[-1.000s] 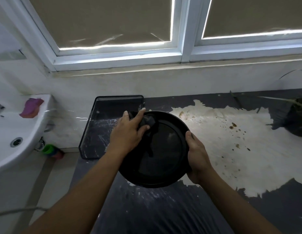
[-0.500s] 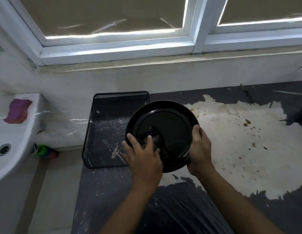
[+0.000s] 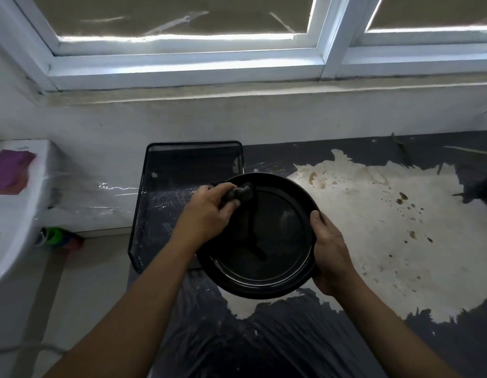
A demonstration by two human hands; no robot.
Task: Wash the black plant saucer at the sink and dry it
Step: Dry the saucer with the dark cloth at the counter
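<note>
The round black plant saucer (image 3: 275,249) is held tilted toward me above the dark counter. My right hand (image 3: 328,246) grips its right rim, thumb over the edge. My left hand (image 3: 209,214) is closed on a dark cloth (image 3: 241,193) pressed against the saucer's upper left rim. A strip of the cloth hangs down across the saucer's inner face.
A black mesh tray (image 3: 168,192) lies on the counter behind the saucer. A white sink (image 3: 10,222) with a purple sponge (image 3: 10,171) is at the left. A pale stained patch (image 3: 387,241) covers the counter (image 3: 264,345) to the right. Coloured bottles (image 3: 59,237) stand on the floor.
My left hand with the cloth has moved from the saucer's lower middle up to its upper left rim. The saucer has shifted slightly lower and right.
</note>
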